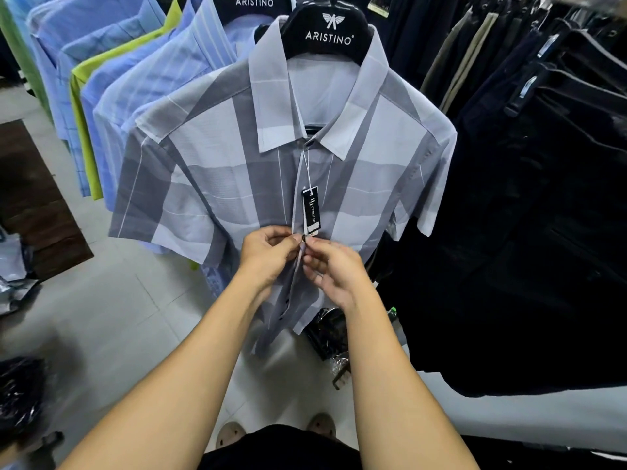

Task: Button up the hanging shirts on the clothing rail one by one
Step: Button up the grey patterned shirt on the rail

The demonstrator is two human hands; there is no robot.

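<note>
A grey and white checked short-sleeved shirt (217, 171) hangs in front of me on a black hanger (327, 32). A black price tag (311, 210) dangles on a string down its front placket. My left hand (266, 256) pinches the left edge of the placket at mid-height. My right hand (334, 269) pinches the right edge, and a small dark button (304, 237) shows between the fingertips of both hands. Above my hands the front lies closed; below them the two edges hang apart.
Blue striped shirts (142, 89) and a lime green shirt (83, 130) hang in a row behind to the left. Dark trousers (529, 198) fill the rack on the right. Plastic-wrapped packs (325, 337) lie on the tiled floor under the shirt, more at the left.
</note>
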